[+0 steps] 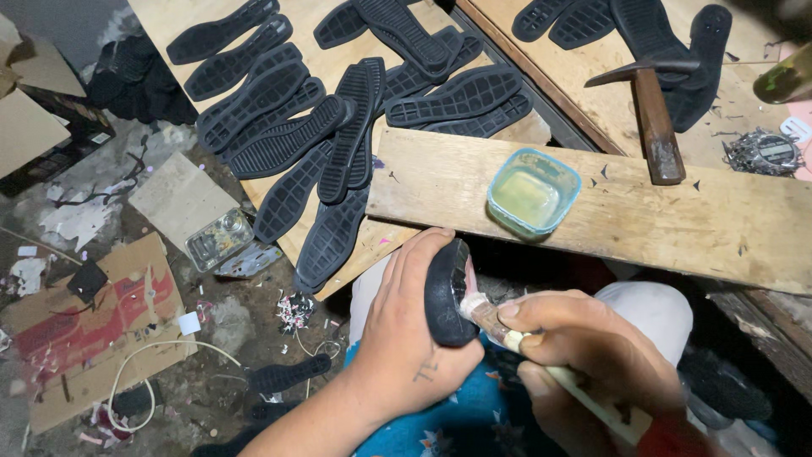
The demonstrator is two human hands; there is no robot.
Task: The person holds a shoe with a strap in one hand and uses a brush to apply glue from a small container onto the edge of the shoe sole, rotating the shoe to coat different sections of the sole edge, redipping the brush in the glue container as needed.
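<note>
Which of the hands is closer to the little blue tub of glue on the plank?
The left hand. It holds a black sole just below the tub. The right hand, gripping a brush, sits lower and farther from it.

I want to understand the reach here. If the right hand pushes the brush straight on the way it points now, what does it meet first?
The right hand points its brush up-left, and the tip already touches the black sole held in the left hand. Past that would likely be the left fingers, though depth is unclear.
</note>
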